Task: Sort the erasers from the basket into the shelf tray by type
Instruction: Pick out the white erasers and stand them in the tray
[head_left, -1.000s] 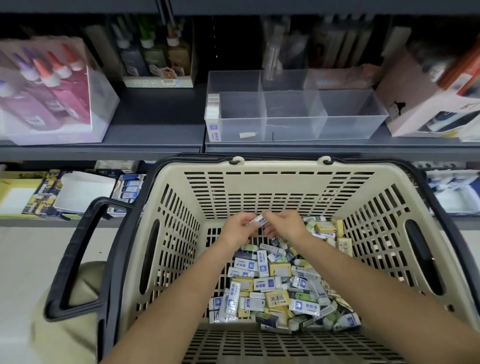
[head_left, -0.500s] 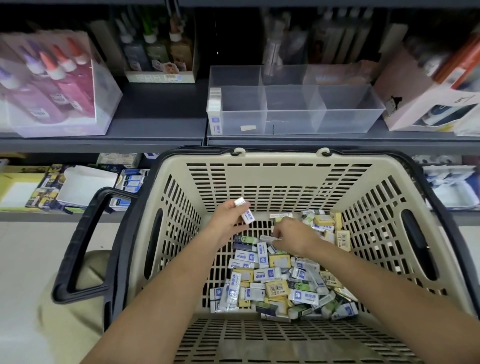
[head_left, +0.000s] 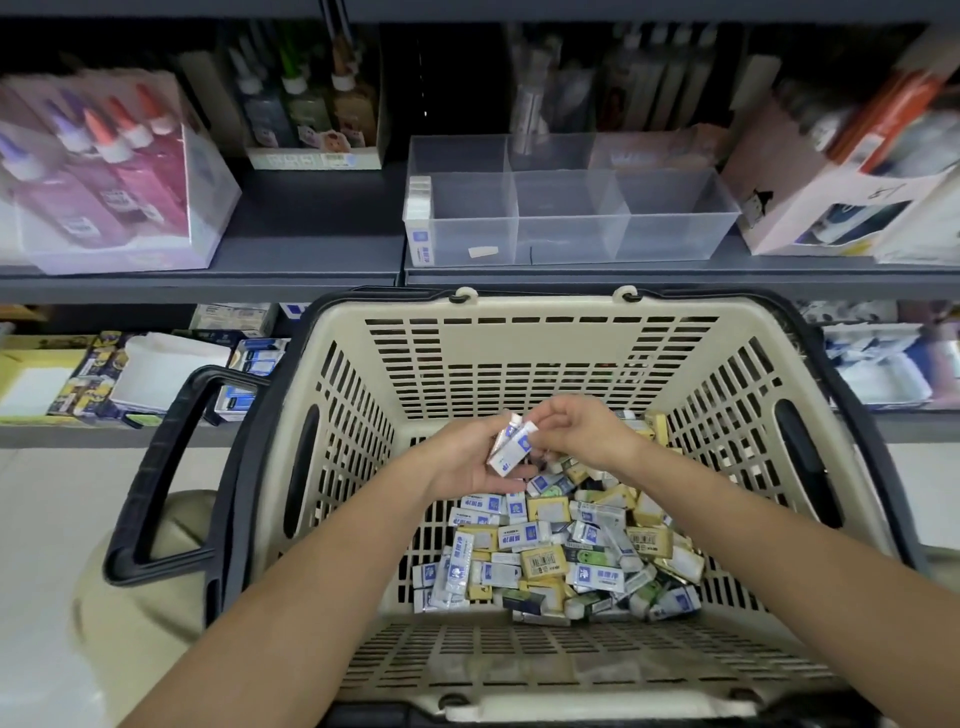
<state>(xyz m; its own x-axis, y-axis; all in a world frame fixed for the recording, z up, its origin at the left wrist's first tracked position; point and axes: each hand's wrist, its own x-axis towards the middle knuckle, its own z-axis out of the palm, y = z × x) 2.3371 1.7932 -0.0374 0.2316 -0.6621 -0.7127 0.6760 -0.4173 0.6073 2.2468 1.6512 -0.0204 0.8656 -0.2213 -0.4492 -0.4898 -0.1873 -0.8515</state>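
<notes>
Head view: left hand holds two blue erasers above the basket, grip curled round them. Right hand pinches the upper one's end, grip clamped. Judged: gathering one type for a single trip. Mixed pile lies on the basket floor. Tray on the shelf carries a matching stack at its left edge.

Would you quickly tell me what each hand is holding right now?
Left hand: grips two white-and-blue erasers.
Right hand: pinches the top of one of those erasers.
</notes>
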